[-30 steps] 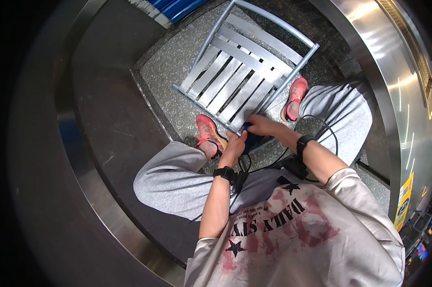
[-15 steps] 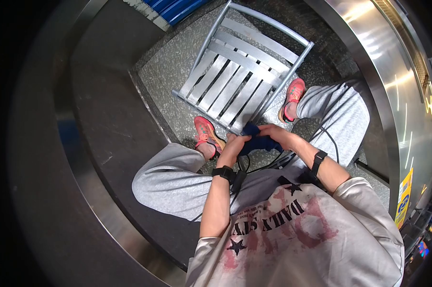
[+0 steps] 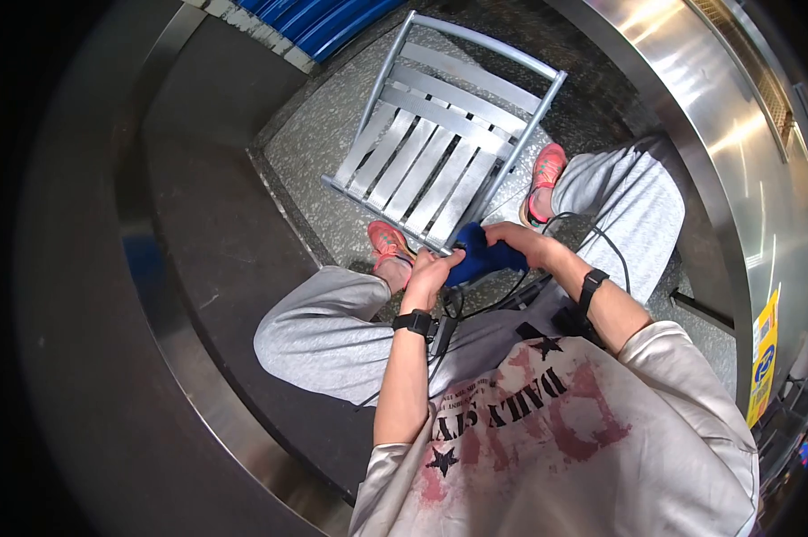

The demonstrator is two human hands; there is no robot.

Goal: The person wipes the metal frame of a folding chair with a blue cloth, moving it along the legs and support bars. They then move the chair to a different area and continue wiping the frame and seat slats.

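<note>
A dark blue cloth (image 3: 484,253) is stretched between my two hands, at the near edge of a silver slatted metal chair (image 3: 435,148). My left hand (image 3: 430,268) pinches the cloth's left side, close to the chair's corner. On the other side, my right hand (image 3: 518,242) has its thumb and fingers closed on the cloth's upper right part. Some fingertips of both hands are hidden by the cloth. Black cables (image 3: 601,234) run near my wrists and over my lap.
My feet in pink shoes (image 3: 388,241) rest on the speckled floor (image 3: 319,152) on either side of the chair. A dark surface with a metal edge curves round the left. At the right stands a shiny metal counter (image 3: 690,107); blue slats (image 3: 319,22) show at the top.
The cloth is spread wider and looks brighter blue. My hands are slightly farther apart. In the view, the chair has shifted a little to the left.
</note>
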